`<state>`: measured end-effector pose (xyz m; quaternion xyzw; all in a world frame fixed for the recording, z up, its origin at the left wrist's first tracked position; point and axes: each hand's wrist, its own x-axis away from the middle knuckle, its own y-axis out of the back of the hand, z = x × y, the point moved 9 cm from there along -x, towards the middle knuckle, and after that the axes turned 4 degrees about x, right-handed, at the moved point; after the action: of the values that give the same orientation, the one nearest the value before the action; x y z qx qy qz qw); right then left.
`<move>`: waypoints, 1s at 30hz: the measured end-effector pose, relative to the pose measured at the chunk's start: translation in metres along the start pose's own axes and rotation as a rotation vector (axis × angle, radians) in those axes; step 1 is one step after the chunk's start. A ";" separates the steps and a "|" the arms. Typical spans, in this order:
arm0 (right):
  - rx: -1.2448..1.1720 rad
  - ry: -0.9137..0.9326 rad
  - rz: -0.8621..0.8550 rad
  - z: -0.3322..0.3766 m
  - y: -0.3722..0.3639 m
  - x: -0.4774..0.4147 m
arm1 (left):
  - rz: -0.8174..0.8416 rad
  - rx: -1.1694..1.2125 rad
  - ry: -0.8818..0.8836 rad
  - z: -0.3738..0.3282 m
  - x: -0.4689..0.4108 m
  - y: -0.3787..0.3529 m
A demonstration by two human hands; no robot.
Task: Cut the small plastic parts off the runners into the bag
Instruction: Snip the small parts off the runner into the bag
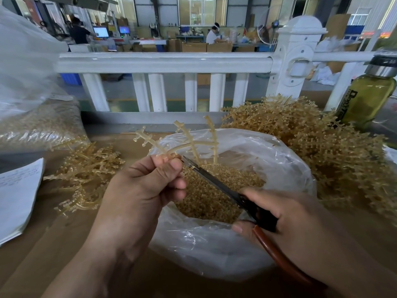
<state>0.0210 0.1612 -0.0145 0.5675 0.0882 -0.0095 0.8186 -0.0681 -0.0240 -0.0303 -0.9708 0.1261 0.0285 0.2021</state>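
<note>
The clear plastic bag [279, 151] lies open below and between both hands, with cut parts [214, 203] heaped inside. A pile of uncut runners [343, 155] sits beyond the right hand [290, 216]. The left hand [146, 190] pinches one branched runner [190, 138] by its stem, and the limbs rise away from it over the bag's mouth. The right hand grips the scissors [214, 179]. Their blades point up-left, tips just beside the left hand at the runner's lower limbs, so snipped parts should drop into the bag.
</note>
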 end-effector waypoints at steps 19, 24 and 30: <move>-0.069 0.019 -0.065 -0.005 0.005 0.001 | 0.047 -0.010 -0.026 -0.004 0.002 -0.008; -0.039 0.029 -0.070 -0.005 0.004 0.001 | 0.025 -0.005 -0.046 -0.004 0.001 -0.006; -0.031 0.037 -0.077 -0.003 0.006 0.000 | 0.057 -0.015 -0.062 -0.004 0.001 -0.006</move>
<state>0.0215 0.1660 -0.0102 0.5510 0.1252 -0.0293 0.8246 -0.0653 -0.0203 -0.0243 -0.9670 0.1470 0.0654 0.1976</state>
